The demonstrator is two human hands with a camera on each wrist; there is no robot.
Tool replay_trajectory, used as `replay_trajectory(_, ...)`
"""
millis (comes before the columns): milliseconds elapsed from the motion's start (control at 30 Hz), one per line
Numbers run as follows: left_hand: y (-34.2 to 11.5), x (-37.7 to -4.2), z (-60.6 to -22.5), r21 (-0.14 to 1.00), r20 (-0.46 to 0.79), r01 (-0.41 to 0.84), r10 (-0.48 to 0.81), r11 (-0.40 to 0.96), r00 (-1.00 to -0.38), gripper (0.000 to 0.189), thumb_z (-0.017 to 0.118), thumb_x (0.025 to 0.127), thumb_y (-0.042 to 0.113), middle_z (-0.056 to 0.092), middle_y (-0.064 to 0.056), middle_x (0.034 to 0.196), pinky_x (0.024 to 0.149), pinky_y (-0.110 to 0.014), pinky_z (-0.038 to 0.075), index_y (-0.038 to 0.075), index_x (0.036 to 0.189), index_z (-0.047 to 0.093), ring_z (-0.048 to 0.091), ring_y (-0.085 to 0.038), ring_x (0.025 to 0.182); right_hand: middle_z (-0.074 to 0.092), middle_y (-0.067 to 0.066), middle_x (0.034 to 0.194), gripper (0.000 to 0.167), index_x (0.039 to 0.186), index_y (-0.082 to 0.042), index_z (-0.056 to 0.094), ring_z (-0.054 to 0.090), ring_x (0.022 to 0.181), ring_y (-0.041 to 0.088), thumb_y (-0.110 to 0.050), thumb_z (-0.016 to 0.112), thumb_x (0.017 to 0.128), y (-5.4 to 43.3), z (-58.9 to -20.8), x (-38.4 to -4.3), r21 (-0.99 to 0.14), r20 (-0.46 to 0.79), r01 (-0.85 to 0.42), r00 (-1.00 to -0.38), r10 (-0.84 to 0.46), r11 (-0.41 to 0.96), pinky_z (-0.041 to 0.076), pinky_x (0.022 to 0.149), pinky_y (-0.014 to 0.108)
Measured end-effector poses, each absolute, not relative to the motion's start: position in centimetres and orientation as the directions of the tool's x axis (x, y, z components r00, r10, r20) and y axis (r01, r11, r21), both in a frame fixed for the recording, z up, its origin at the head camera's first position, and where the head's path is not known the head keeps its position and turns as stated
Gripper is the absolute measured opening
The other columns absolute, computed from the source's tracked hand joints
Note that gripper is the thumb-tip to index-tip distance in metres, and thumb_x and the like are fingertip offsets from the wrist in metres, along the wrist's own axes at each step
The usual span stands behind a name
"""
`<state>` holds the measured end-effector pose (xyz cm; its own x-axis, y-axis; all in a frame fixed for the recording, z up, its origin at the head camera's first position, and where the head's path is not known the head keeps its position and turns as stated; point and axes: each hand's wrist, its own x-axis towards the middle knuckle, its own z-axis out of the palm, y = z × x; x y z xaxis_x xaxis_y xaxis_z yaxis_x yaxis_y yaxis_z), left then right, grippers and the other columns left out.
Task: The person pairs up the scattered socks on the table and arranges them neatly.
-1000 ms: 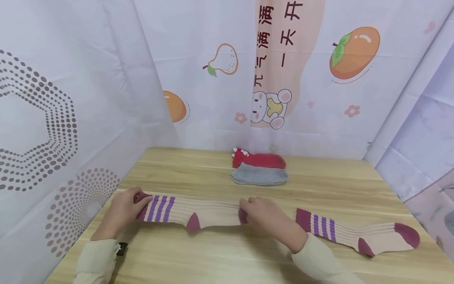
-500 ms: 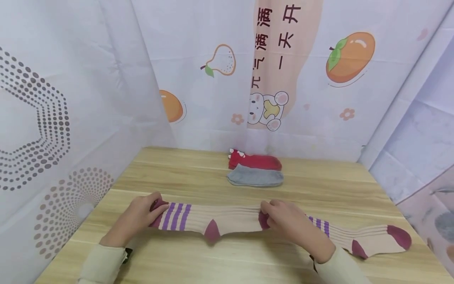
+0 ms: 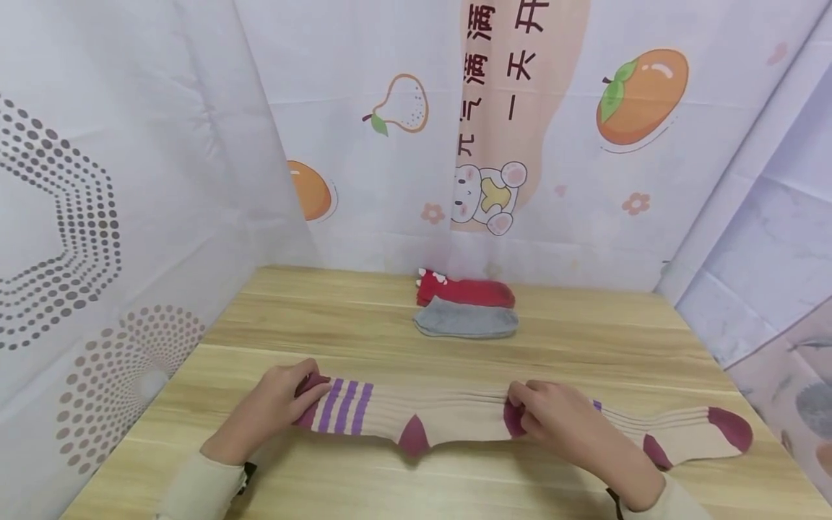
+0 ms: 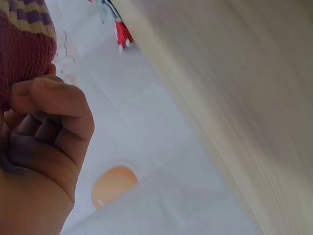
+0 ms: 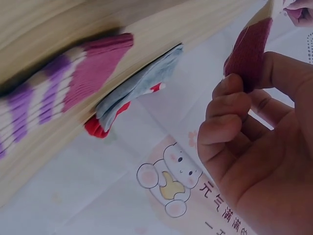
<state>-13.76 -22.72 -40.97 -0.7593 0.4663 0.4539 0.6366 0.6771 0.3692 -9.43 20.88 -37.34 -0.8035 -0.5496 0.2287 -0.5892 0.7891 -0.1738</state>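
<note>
A cream sock (image 3: 455, 419) with purple stripes and maroon cuff, heel and toe is stretched level between both hands, over the front of the table. My left hand (image 3: 273, 404) pinches its maroon cuff (image 4: 29, 63) between thumb and fingers. The maroon toe (image 5: 249, 54) is pinched by my right hand (image 3: 565, 419). A matching sock (image 3: 689, 433) lies flat on the table at the right, its cuff end hidden behind my right hand in the head view; that cuff shows in the right wrist view.
Toward the back of the wooden table (image 3: 325, 310) lie a grey sock (image 3: 464, 319) and, just behind it, a red sock (image 3: 471, 292). A printed curtain (image 3: 364, 202) hangs along the table's back edge, and a dotted white curtain (image 3: 156, 217) on the left.
Both hands have moved to the right and a little nearer with the stretched sock between them. The right hand now covers the cuff end of the matching sock in the head view.
</note>
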Motion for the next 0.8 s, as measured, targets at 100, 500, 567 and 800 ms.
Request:
replay_trajectory(100, -21.8, -13.5, -41.1, 0.389, 0.432, 0.650, 0.495, 0.652, -0.754, 0.023, 0.074, 0.089, 0.010, 0.038, 0.017, 0.063, 0.044, -0.016, 0.035, 0.015, 0.083, 0.053, 0.033, 0.006, 0.054, 0.055, -0.015, 0.075, 0.027, 0.085, -0.020, 0.060, 0.041, 0.061, -0.002, 0.006, 0.063, 0.076, 21.9, -37.4, -9.0, -0.171, 0.254, -0.592, -0.799, -0.545, 0.788, 0.039, 0.052, 0.019)
replay_trajectory(500, -19.1, -12.5, -40.6, 0.362, 0.353, 0.696, 0.600, 0.620, -0.718, 0.024, 0.072, 0.091, 0.010, 0.035, 0.017, 0.062, 0.047, -0.014, 0.037, 0.014, 0.081, 0.051, 0.033, 0.006, 0.054, 0.045, -0.020, 0.068, 0.029, 0.080, -0.022, 0.058, 0.034, 0.057, -0.004, 0.006, 0.059, 0.076, 24.5, -38.4, -7.5, -0.234, 0.245, -0.535, -0.841, -0.483, 0.812, 0.034, 0.051, 0.018)
replay_trajectory(567, -18.7, -12.4, -40.4, 0.368, 0.322, 0.685, 0.605, 0.629, -0.728, 0.026, 0.071, 0.092, 0.011, 0.035, 0.017, 0.061, 0.047, -0.014, 0.038, 0.015, 0.079, 0.049, 0.033, 0.006, 0.054, 0.048, -0.020, 0.070, 0.029, 0.080, -0.022, 0.059, 0.036, 0.058, -0.004, 0.007, 0.059, 0.076, 24.8, -38.4, -7.4, -0.247, 0.235, -0.529, -0.845, -0.480, 0.812, 0.036, 0.053, 0.018)
replay_trajectory(800, -17.3, -12.3, -40.0, 0.368, 0.215, 0.693, 0.668, 0.621, -0.713, 0.031, 0.071, 0.092, 0.010, 0.039, 0.016, 0.061, 0.048, -0.013, 0.041, 0.015, 0.075, 0.045, 0.035, 0.006, 0.053, 0.049, -0.016, 0.069, 0.025, 0.079, -0.019, 0.063, 0.040, 0.060, -0.002, 0.006, 0.062, 0.076, 25.7, -38.1, -7.2, -0.272, 0.173, -0.506, -0.863, -0.475, 0.819, 0.039, 0.052, 0.018)
